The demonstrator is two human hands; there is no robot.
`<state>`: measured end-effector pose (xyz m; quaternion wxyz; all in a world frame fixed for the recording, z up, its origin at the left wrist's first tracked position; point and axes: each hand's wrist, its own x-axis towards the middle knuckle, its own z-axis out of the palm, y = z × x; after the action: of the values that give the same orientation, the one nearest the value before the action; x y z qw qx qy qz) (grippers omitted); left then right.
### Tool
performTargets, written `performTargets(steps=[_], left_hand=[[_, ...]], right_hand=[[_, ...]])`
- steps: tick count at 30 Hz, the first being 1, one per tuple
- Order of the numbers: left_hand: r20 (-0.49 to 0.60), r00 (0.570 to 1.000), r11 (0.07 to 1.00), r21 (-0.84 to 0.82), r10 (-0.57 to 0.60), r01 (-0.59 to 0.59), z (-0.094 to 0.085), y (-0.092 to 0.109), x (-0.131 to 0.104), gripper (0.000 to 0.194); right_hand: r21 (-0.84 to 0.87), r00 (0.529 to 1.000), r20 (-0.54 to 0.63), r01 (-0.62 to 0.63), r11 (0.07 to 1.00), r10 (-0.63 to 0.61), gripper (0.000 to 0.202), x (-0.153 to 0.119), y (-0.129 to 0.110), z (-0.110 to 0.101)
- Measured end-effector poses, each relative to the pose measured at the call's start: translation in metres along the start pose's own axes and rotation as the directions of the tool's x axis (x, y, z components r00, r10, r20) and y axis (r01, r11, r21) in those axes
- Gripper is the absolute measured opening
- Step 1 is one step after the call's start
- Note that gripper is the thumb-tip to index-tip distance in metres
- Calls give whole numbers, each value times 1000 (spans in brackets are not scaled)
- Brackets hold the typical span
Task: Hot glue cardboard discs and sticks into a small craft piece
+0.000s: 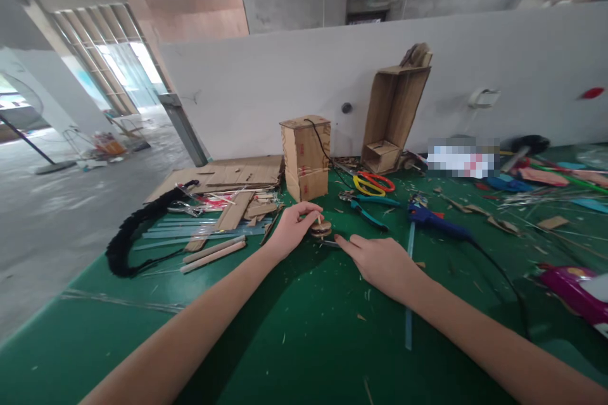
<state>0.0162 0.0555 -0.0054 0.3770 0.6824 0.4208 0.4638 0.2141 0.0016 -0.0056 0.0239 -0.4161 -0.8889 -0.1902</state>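
Observation:
In the middle of the green table, my left hand (pixel 295 226) pinches a small round cardboard wheel (pixel 322 228) with a short wooden stick through it. My right hand (pixel 382 262) is closed on a slim knife (pixel 329 243), its thin grey blade pointing left just beneath the wheel. Whether the blade touches the cardboard I cannot tell, and my fingers hide most of the handle. Behind my left hand stands an upright cardboard box (pixel 305 161) with a black cord over its top. Blue-handled pliers (pixel 368 209) and red-and-yellow-handled scissors (pixel 373 183) lie beyond my right hand.
A blue hot glue gun (pixel 437 220) with a trailing cord lies to the right. An open cardboard shell (pixel 395 111) leans on the white wall. Glue sticks (pixel 213 254), cardboard sheets (pixel 237 171) and a black fuzzy strip (pixel 137 231) lie left. A purple object (pixel 570 288) sits far right.

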Motion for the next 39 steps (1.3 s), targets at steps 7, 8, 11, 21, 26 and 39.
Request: performTargets(steps=[7, 8, 11, 21, 26, 39], left_hand=[[17, 999, 999, -17, -30, 30, -1, -2, 0, 25], [12, 999, 999, -37, -39, 40, -1, -3, 0, 25], [-1, 997, 992, -109, -71, 71, -1, -4, 0, 25], [-20, 992, 982, -148, -125, 120, 4, 1, 4, 25], [-31, 993, 986, -127, -117, 112, 5, 3, 4, 24], [-6, 992, 980, -156, -123, 121, 5, -2, 3, 24]], right_hand=[[-68, 997, -54, -64, 996, 60, 56, -4, -2, 1], [-78, 996, -57, -69, 995, 64, 57, -4, -2, 1], [-91, 995, -68, -81, 993, 75, 57, -4, -3, 1], [-31, 999, 32, 9, 999, -8, 52, 0, 2, 0], [-87, 999, -12, -35, 996, 34, 57, -3, 0, 1], [-19, 994, 110, 15, 1000, -13, 55, 1, 3, -6]])
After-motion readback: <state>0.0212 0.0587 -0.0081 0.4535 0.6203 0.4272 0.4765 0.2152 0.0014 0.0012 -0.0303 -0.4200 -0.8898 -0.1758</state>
